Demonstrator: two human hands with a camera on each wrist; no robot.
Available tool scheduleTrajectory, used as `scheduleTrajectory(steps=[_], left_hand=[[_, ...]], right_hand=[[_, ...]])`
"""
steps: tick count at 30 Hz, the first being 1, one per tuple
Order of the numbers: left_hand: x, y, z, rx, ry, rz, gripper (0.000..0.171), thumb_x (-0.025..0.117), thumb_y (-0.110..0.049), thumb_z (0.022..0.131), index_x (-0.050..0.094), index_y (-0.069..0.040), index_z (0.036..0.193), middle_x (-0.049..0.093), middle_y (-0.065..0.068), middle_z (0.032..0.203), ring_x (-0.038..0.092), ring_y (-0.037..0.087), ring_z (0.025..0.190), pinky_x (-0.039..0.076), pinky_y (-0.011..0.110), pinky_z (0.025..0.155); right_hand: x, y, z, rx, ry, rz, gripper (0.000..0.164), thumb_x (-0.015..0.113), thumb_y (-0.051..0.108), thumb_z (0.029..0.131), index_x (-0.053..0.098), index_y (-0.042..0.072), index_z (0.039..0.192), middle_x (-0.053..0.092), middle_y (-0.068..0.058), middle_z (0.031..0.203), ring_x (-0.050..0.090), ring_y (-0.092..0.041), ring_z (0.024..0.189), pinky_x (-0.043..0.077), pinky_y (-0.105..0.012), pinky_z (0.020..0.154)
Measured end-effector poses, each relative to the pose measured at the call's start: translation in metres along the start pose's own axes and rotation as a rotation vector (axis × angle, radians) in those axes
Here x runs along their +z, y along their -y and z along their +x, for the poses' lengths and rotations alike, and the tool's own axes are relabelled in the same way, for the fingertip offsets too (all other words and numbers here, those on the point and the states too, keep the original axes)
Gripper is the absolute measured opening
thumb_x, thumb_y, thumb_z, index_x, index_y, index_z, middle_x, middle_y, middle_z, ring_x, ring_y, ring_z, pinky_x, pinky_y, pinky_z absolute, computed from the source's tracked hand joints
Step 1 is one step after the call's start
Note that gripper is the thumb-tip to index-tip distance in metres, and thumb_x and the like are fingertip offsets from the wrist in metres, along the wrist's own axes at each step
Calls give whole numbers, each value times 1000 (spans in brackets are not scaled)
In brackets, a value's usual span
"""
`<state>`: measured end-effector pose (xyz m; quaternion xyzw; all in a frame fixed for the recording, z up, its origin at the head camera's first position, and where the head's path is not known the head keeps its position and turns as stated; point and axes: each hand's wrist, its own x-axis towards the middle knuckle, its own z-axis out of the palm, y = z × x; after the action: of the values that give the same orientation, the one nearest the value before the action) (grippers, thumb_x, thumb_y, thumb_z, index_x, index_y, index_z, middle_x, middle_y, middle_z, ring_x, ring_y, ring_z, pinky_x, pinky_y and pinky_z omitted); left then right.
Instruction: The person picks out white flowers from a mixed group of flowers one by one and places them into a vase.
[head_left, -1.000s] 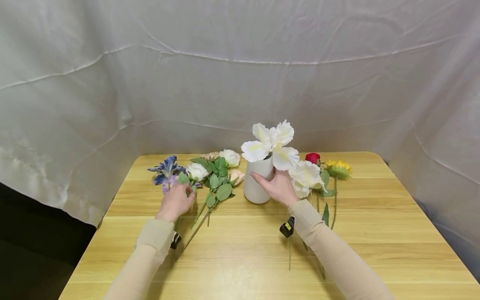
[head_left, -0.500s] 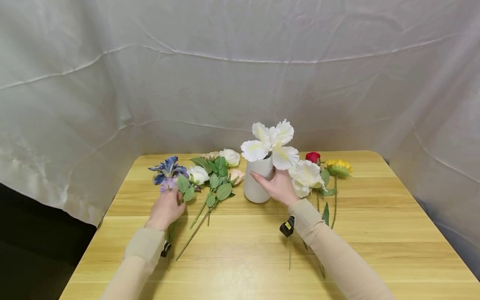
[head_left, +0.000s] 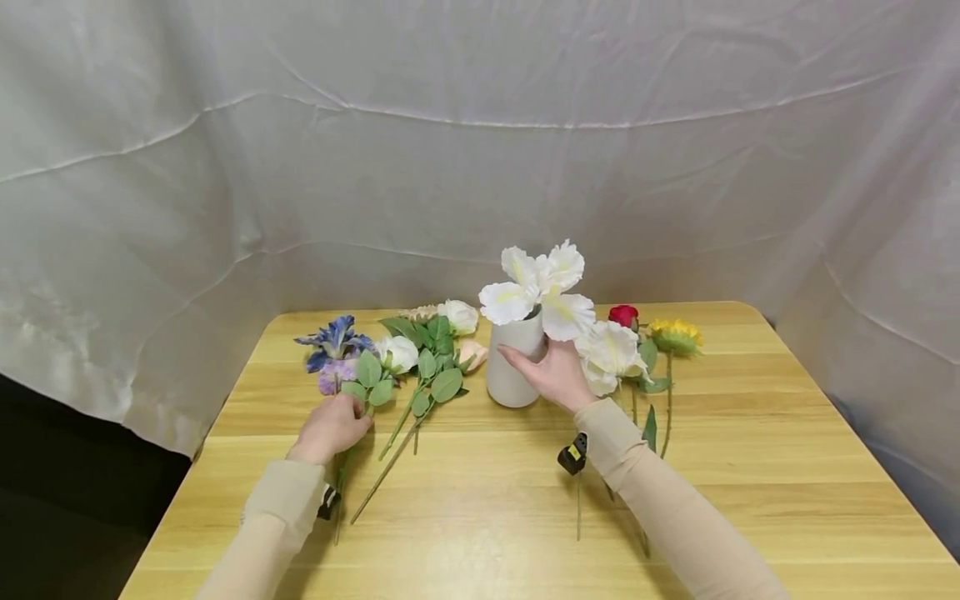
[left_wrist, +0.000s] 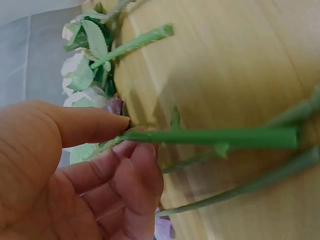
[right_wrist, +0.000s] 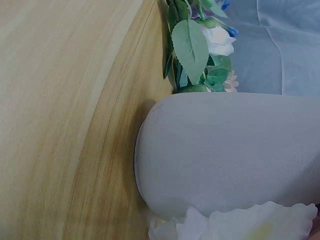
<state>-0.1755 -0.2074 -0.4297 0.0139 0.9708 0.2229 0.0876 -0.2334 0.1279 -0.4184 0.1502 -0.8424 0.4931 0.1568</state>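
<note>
In the head view my left hand (head_left: 330, 429) is at the left of the table, pinching the stem of a white rose (head_left: 397, 353) just under its leaves. The left wrist view shows this green stem (left_wrist: 225, 138) between thumb and fingertips, its cut end pointing away from the palm. My right hand (head_left: 561, 377) grips the side of a white vase (head_left: 512, 379), thumb across its front. A large white iris (head_left: 566, 317) stands in the vase, its petals spread over the mouth. In the right wrist view the vase (right_wrist: 225, 150) fills the lower right.
Blue (head_left: 330, 340) and purple (head_left: 335, 375) flowers lie beside the left hand. More roses with leafy stems (head_left: 446, 383) lie left of the vase. To its right are another white flower (head_left: 611, 354), a red rose (head_left: 624, 315) and a sunflower (head_left: 675, 336). A grey curtain (head_left: 480, 183) hangs behind.
My left hand has drawn back left and toward me, its fingers now lower on the rose stem, and the leaves have come into view. The right hand has stayed on the vase.
</note>
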Motion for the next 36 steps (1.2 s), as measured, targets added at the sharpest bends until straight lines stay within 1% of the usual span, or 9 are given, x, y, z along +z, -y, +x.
scheduleTrajectory(steps=[6, 11, 15, 18, 23, 28, 30, 33, 36], left_hand=[[-5, -2, 1, 37, 15, -60, 31, 58, -18, 91, 44, -12, 64, 41, 0, 57, 39, 14, 51, 35, 27, 48], [-11, -3, 3, 73, 12, -143, 27, 59, -15, 91, 47, -9, 68, 44, 2, 60, 41, 14, 52, 38, 27, 48], [-18, -6, 1, 88, 10, -191, 17, 58, -15, 92, 57, -3, 80, 54, 7, 67, 52, 18, 53, 44, 28, 49], [-22, -8, 0, 97, 2, -208, 16, 57, -15, 93, 60, 1, 90, 58, 10, 72, 58, 23, 56, 47, 30, 51], [-29, -12, -1, 131, -30, -225, 16, 56, -16, 94, 60, -2, 88, 58, 10, 67, 55, 21, 52, 45, 30, 51], [-37, -17, -1, 150, -56, -256, 16, 56, -18, 95, 60, -3, 91, 59, 11, 73, 59, 23, 57, 47, 31, 52], [-39, -20, -1, 157, -74, -256, 16, 56, -18, 95, 60, -3, 91, 59, 10, 71, 61, 25, 58, 46, 31, 50], [-41, -22, 0, 175, -106, -260, 17, 55, -19, 95, 61, -4, 93, 60, 8, 71, 61, 26, 58, 45, 32, 49], [-43, -26, 2, 196, -140, -292, 19, 56, -20, 95, 61, -2, 98, 61, 8, 75, 62, 24, 59, 47, 32, 52]], right_hand=[[1, 1, 0, 5, 1, -2, 74, 71, 50, 78, 40, 11, 133, 55, -10, 124, 55, -25, 111, 48, -45, 93], [0, 2, 0, 10, 7, 4, 74, 71, 50, 78, 40, 11, 133, 55, -10, 125, 56, -25, 111, 48, -45, 93], [1, 1, 0, 1, 4, 7, 74, 71, 49, 78, 40, 11, 133, 55, -9, 125, 56, -24, 111, 48, -44, 93], [1, 0, -1, -2, -1, 7, 73, 71, 49, 78, 41, 11, 133, 55, -9, 125, 56, -24, 110, 48, -44, 92], [0, 2, -2, 29, 6, 20, 73, 71, 48, 79, 41, 9, 132, 56, -11, 124, 56, -26, 110, 48, -46, 92], [-4, 5, -2, 108, 59, 78, 76, 71, 49, 79, 39, 10, 136, 53, -13, 129, 53, -29, 116, 45, -49, 97], [-6, 3, -2, 127, 85, 106, 77, 71, 47, 79, 38, 9, 137, 51, -14, 131, 51, -30, 118, 43, -49, 99], [-9, 1, -1, 142, 127, 119, 75, 72, 45, 80, 41, 4, 135, 54, -17, 128, 52, -31, 117, 44, -50, 98], [-14, -2, 0, 143, 182, 130, 72, 72, 41, 81, 45, -3, 131, 56, -21, 126, 54, -33, 115, 45, -50, 97]])
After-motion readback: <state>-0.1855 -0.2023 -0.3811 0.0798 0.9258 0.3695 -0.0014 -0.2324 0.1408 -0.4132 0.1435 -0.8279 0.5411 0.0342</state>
